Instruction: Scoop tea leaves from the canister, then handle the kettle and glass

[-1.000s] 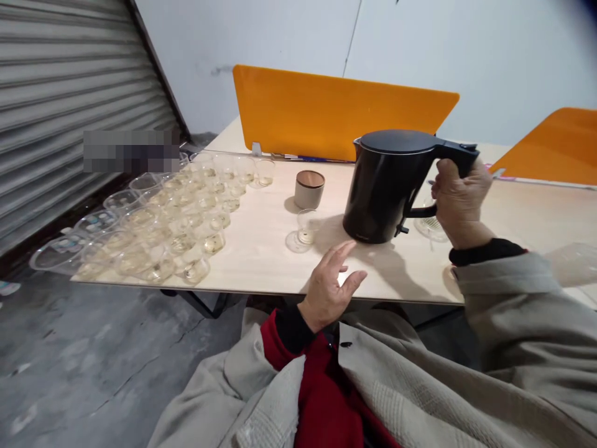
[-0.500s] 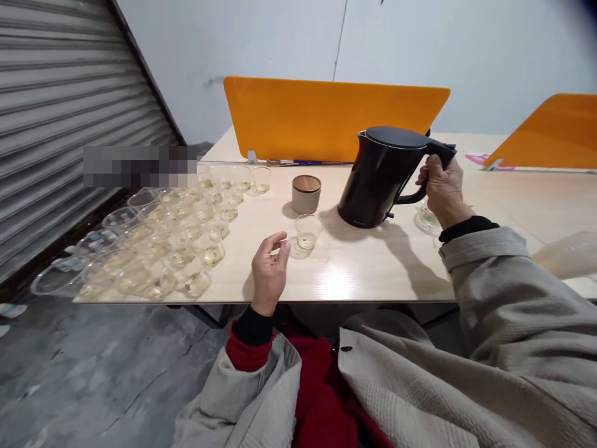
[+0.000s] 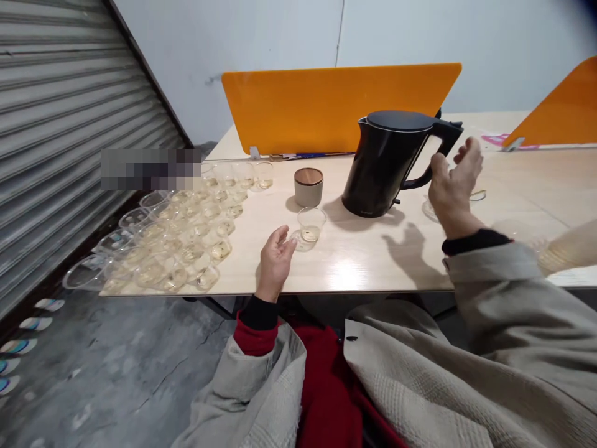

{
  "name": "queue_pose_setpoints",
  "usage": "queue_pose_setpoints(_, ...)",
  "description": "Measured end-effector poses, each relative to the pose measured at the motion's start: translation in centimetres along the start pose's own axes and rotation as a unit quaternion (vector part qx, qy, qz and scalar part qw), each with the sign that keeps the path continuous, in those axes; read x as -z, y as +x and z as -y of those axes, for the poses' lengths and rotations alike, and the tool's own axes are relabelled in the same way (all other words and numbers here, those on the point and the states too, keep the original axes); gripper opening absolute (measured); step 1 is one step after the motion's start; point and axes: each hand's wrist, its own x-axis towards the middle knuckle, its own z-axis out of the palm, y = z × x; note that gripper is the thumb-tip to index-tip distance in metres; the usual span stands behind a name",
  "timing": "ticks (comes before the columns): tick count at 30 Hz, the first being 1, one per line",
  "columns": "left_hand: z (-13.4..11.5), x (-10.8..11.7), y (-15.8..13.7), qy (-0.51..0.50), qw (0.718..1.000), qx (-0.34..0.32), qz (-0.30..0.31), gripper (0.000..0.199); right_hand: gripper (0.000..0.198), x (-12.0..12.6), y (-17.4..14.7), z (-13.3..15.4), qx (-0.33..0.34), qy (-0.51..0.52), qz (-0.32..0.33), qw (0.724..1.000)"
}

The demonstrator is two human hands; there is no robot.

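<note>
The black kettle (image 3: 389,165) stands upright on the worktop (image 3: 364,261), right hand (image 3: 454,186) open just beside its handle, holding nothing, while the left hand (image 3: 275,261), loosely open and empty, nears the small glass (image 3: 311,224) before the kettle.

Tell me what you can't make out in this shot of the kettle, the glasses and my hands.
- Kettle, head view: its closed lid and dark wall hide whatever is inside.
- Small item past the right hand: the hand covers most of it.
- Patch above the clear cups: pixelated, unreadable.
- Pale object at the right edge: cut off by the frame.
- Left hand beside the lone cup: contact unclear.
</note>
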Motion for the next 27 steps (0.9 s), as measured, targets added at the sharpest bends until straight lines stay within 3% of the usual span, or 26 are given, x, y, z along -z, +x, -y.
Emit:
queue_pose_setpoints(1, 0.1, 0.0, 0.0, 0.001, 1.000, 0.001, 0.000, 0.048, 0.061, 0.4, -1.9, 0.5, 0.020, 0.007, -0.017, 1.000)
queue_pose_setpoints(3, 0.4, -0.1, 0.2, 0.005, 1.000, 0.000, -0.002, 0.051, 0.062, 0.7, -5.9, 1.8, 0.048, 0.047, 0.028, 0.997)
queue_pose_setpoints(6, 0.6, -0.2, 0.9, 0.012, 1.000, 0.005, 0.009, 0.058, 0.067, -0.4, -11.1, 4.1, 0.030, 0.090, 0.187, 0.978)
queue_pose_setpoints(9, 0.2, -0.3, 1.8, 0.026, 0.998, 0.015, 0.060, 0.071, 0.066, -2.7, -14.1, 6.2, 0.043, 0.123, 0.382, 0.915)
queue_pose_setpoints(11, -0.3, -0.5, 2.5, 0.032, 0.994, 0.019, 0.106, 0.082, 0.076, -4.4, -15.0, 7.5, 0.049, 0.160, 0.462, 0.871)
queue_pose_setpoints(14, -0.7, -1.0, 2.9, 0.020, 0.987, 0.030, 0.154, 0.089, 0.093, -6.3, -15.9, 9.3, 0.049, 0.237, 0.485, 0.841)
queue_pose_setpoints(17, -0.7, -1.6, 2.6, 0.027, 0.989, 0.018, 0.147, 0.084, 0.092, -7.0, -16.6, 10.4, 0.050, 0.294, 0.485, 0.822)
queue_pose_setpoints(27, 0.0, -1.5, 0.6, 0.135, 0.983, -0.057, 0.113, 0.061, 0.065, -4.4, -17.7, 10.7, 0.061, 0.292, 0.457, 0.838)
